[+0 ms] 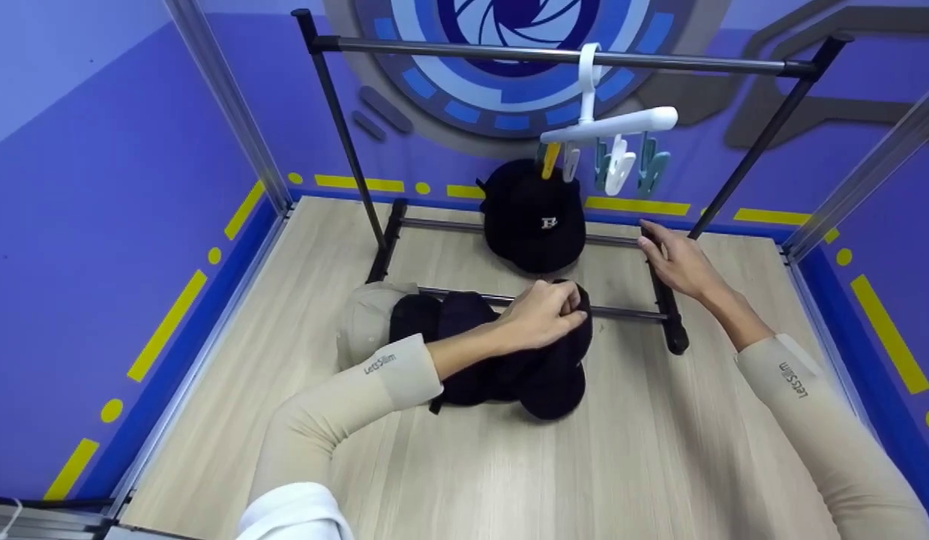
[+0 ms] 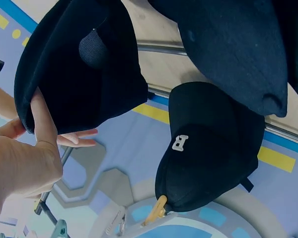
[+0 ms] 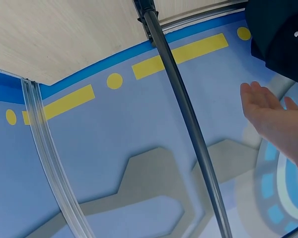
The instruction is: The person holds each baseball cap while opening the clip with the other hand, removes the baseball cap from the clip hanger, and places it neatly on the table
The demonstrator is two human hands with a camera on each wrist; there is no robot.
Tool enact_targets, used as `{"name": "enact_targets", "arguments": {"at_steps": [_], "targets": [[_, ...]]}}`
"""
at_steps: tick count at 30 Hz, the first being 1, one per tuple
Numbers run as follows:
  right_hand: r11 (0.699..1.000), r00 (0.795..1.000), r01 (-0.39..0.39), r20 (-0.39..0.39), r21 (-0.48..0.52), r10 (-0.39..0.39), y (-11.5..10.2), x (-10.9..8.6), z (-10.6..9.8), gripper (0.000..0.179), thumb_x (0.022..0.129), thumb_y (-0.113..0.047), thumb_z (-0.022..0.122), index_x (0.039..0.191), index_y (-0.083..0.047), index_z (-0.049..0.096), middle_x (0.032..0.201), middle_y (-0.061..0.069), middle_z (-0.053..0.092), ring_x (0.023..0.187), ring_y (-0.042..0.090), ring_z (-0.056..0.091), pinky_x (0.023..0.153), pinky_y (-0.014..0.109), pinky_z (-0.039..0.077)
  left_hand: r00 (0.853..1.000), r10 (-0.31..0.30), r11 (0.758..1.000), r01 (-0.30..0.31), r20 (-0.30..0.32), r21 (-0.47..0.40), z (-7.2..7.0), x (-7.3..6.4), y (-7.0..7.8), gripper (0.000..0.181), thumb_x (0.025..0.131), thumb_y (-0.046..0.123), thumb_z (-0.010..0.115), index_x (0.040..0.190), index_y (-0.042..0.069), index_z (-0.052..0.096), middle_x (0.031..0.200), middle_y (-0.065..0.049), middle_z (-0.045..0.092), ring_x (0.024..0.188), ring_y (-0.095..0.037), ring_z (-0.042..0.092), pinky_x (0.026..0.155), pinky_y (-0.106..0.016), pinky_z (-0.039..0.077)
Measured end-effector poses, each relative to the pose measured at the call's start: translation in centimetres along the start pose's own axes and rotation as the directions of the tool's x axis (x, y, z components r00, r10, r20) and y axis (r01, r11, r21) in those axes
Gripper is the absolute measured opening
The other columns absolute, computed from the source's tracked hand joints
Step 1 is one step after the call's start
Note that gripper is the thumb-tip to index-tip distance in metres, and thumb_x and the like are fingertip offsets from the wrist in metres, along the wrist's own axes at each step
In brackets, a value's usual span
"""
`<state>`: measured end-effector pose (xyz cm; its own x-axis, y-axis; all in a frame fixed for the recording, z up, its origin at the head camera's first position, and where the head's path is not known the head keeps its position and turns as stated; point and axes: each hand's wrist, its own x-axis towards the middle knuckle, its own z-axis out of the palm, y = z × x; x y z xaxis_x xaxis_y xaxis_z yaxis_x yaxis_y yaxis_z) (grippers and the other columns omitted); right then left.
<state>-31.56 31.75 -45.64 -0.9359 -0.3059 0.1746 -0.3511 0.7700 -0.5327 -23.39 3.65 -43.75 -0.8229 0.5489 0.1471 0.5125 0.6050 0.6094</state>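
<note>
My left hand [image 1: 543, 315] pinches the edge of a black cap [image 1: 573, 349], thumb on one side and fingers on the other. In the left wrist view this cap [image 2: 89, 74] is held up by the left hand [image 2: 25, 158], a mesh-like patch showing. Just right of it, my right hand [image 1: 681, 262] holds nothing, fingers relaxed, near the rack's side. The right wrist view shows the right hand [image 3: 273, 114] with loosely bent fingers. Another black cap [image 1: 535, 217] with a white letter hangs from a white clip hanger [image 1: 606, 127]; a yellow clip [image 2: 155, 210] meets its edge.
A dark metal rack [image 1: 464, 49] carries the hanger on its top bar. Several dark caps [image 1: 464, 319] and a beige cap [image 1: 367, 319] lie in a row on the wood-look floor [image 1: 471, 472]. White and green clips [image 1: 651, 165] dangle from the hanger. Blue walls surround the area.
</note>
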Motion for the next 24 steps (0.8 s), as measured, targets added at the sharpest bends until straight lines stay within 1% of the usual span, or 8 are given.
{"name": "enact_targets", "arguments": {"at_steps": [4,6,9,13,16,18,22,24], "targets": [[1.0,0.999,-0.022,0.047,0.001,0.022,0.0,0.0,0.1,0.057,0.111,-0.032,0.04,0.157,0.003,0.033,0.15,0.033,0.046,0.138,0.051,0.046,0.114,0.065,0.032,1.0,-0.016,1.0,0.016,-0.007,0.015,0.3,-0.4,-0.5,0.013,0.095,0.019,0.068,0.095,0.007,0.067,0.087,-0.004,0.074,0.072,-0.006,0.06,0.068,-0.016,0.046],[0.999,0.997,-0.035,0.067,0.002,0.035,0.1,-0.2,0.0,0.059,0.111,-0.033,0.039,0.158,0.002,0.031,0.158,0.032,0.036,0.145,0.051,0.036,0.117,0.065,0.028,1.0,-0.02,1.0,0.02,-0.013,0.016,0.5,-0.6,-0.8,0.013,0.096,0.019,0.067,0.096,0.006,0.067,0.087,-0.004,0.073,0.072,-0.006,0.058,0.068,-0.016,0.045],[0.999,0.995,-0.052,0.081,0.007,0.051,0.3,-0.4,-0.1,0.059,0.111,-0.033,0.038,0.159,0.001,0.028,0.162,0.032,0.029,0.149,0.052,0.028,0.119,0.065,0.024,0.999,-0.024,1.0,0.024,-0.023,0.007,0.8,-0.7,-1.2,0.014,0.096,0.019,0.067,0.095,0.005,0.067,0.085,-0.005,0.072,0.069,-0.005,0.056,0.066,-0.016,0.044],[0.999,0.996,-0.052,0.08,0.014,0.051,0.5,-0.7,-0.2,0.06,0.111,-0.033,0.039,0.159,0.001,0.028,0.162,0.033,0.028,0.148,0.054,0.028,0.118,0.066,0.024,0.998,-0.054,0.999,0.054,-0.04,-0.002,0.8,-1.0,-2.1,0.013,0.095,0.019,0.067,0.092,0.006,0.066,0.08,-0.001,0.069,0.067,-0.005,0.054,0.065,-0.017,0.043],[0.999,0.996,-0.045,0.084,0.023,0.043,0.6,-0.7,0.0,0.06,0.111,-0.033,0.039,0.159,0.001,0.028,0.162,0.032,0.029,0.147,0.053,0.03,0.118,0.066,0.026,0.994,-0.096,0.995,0.096,-0.052,0.004,0.7,-1.3,-2.9,0.013,0.093,0.02,0.067,0.09,0.007,0.065,0.078,0.003,0.065,0.068,-0.005,0.053,0.065,-0.019,0.043],[0.999,0.995,-0.042,0.092,0.028,0.039,0.6,-0.7,0.2,0.059,0.111,-0.032,0.039,0.159,0.001,0.028,0.162,0.032,0.028,0.147,0.053,0.031,0.118,0.066,0.026,0.992,-0.116,0.993,0.116,-0.057,-0.001,0.8,-1.5,-3.6,0.013,0.093,0.019,0.067,0.089,0.007,0.065,0.078,0.003,0.064,0.069,-0.006,0.054,0.066,-0.019,0.044],[0.999,0.995,-0.035,0.1,0.026,0.032,0.8,-1.0,0.2,0.059,0.111,-0.03,0.04,0.159,0.002,0.027,0.161,0.034,0.027,0.148,0.054,0.028,0.118,0.066,0.024,0.988,-0.139,0.99,0.137,-0.065,-0.034,1.1,-1.7,-4.7,0.014,0.093,0.018,0.066,0.086,0.006,0.063,0.075,0.004,0.06,0.069,-0.007,0.052,0.067,-0.02,0.043],[0.999,0.995,-0.025,0.094,0.027,0.023,0.9,-1.1,0.2,0.058,0.111,-0.029,0.04,0.159,0.002,0.027,0.161,0.034,0.028,0.149,0.054,0.027,0.118,0.067,0.024,0.987,-0.143,0.989,0.14,-0.069,-0.051,1.2,-1.7,-5.1,0.017,0.095,0.02,0.066,0.084,0.007,0.061,0.071,0.006,0.054,0.066,-0.007,0.05,0.065,-0.019,0.041]]}}
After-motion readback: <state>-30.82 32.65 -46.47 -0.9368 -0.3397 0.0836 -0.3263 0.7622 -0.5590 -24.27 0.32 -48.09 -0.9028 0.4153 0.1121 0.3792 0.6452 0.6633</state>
